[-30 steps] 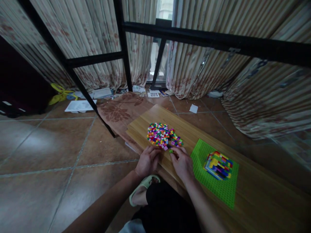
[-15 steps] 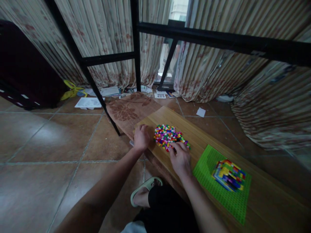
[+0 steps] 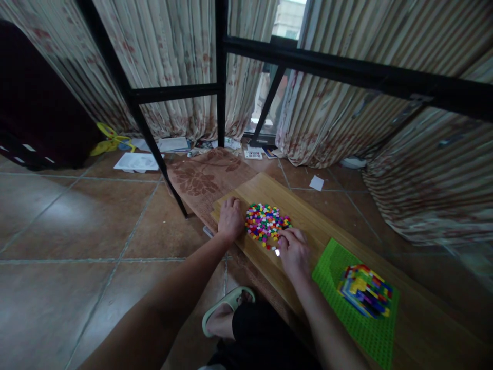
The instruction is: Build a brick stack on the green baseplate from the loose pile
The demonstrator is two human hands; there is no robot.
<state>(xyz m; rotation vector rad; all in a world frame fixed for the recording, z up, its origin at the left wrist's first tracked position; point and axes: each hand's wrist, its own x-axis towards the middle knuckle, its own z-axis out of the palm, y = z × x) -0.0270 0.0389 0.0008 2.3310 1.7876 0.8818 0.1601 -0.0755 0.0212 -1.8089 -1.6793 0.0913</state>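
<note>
Between the left hand [image 3: 231,220] and right hand [image 3: 294,252], loose bricks [image 3: 265,221] are lying; both hands, curled, are hiding whether they are pinching anything.

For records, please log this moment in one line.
left hand: beside multicoloured plastic brick pile; right hand: at pile's edge; multicoloured brick structure: on green baseplate

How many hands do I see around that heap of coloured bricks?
2: the left hand beside the left edge of the multicoloured heap of small plastic bricks, the right hand at its near right edge.
</note>
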